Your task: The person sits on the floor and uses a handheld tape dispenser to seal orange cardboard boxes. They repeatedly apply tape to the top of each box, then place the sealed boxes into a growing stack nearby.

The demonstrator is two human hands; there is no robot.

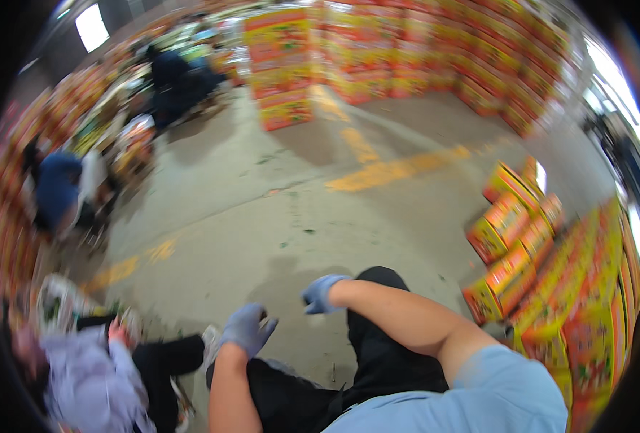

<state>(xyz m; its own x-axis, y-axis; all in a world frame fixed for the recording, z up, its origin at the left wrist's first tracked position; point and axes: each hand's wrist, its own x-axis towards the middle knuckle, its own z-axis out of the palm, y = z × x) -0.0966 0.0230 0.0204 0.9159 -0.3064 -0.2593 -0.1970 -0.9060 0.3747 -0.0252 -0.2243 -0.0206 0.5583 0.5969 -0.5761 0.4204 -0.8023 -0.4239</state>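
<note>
My left hand (248,329), in a grey-blue work glove, is held over my left knee with its thumb and fingers apart and nothing between them. Past it, nearer my right knee, my right hand (322,295) wears the same kind of glove; it is blurred, and its fingers bend downward, partly hidden from view. No object shows in it. The hands are apart, with the concrete floor (298,254) visible between and beyond them. Both my legs, in black trousers, are bent beneath my arms.
Red and yellow cardboard cartons (501,227) are piled at right; more are stacked along the far side, with a separate stack (285,70) in front. A person in lilac (92,373) sits close at left by a plastic bag (57,297). Other people crouch farther left.
</note>
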